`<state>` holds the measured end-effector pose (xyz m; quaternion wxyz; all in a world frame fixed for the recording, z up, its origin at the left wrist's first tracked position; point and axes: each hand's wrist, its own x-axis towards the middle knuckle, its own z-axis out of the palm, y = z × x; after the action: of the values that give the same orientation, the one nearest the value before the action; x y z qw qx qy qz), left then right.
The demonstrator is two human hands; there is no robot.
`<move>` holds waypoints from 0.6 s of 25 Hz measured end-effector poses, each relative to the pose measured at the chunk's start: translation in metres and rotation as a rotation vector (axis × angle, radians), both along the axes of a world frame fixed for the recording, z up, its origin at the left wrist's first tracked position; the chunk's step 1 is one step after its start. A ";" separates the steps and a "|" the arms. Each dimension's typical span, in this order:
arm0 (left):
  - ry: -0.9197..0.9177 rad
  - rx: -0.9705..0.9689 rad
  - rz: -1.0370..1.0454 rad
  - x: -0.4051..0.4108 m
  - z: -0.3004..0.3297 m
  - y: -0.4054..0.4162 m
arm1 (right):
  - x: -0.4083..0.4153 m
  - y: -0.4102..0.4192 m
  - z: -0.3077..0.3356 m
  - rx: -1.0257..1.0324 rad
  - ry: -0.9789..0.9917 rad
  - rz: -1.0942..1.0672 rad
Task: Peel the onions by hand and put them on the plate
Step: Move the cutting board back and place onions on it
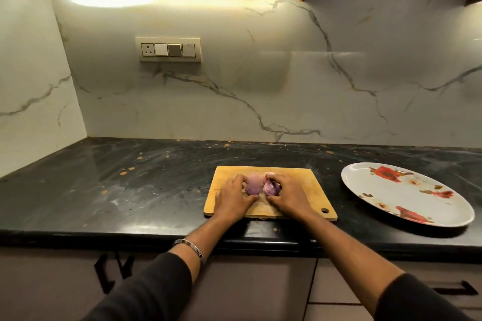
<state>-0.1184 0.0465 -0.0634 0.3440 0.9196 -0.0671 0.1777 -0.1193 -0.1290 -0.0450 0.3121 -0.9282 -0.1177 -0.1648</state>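
Note:
Two purple onions lie side by side on a wooden cutting board [305,177]. My left hand [233,199] curls round the left onion [252,185], thumb at its near side. Around the right onion [270,187], which shows a glossy purple face, my right hand [285,197] has its fingers over the top and its thumb below. A paler third piece [268,174] peeks out behind my right fingers; I cannot tell what it is. The white plate [386,190] with red flowers sits to the right of the board with nothing on it.
The board and plate rest on a black stone counter [130,190] near its front edge. A marble backsplash with a switch panel [169,49] rises behind. Cabinet fronts with dark handles run below the counter.

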 end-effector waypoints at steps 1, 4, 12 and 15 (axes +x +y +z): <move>0.002 0.020 0.013 0.001 -0.002 0.000 | 0.000 -0.001 -0.002 0.002 0.026 0.006; 0.016 0.027 0.010 0.007 -0.005 0.000 | 0.001 -0.005 -0.007 0.038 0.048 0.005; 0.174 -0.099 -0.178 0.026 0.004 0.010 | 0.013 -0.013 0.003 0.029 0.199 0.122; 0.174 -0.138 -0.233 0.032 0.004 0.011 | 0.015 -0.015 0.001 0.058 0.177 0.121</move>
<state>-0.0863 0.0580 -0.0599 0.4290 0.8917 -0.1311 0.0604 -0.1040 -0.1435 -0.0439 0.3572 -0.9210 -0.1409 -0.0664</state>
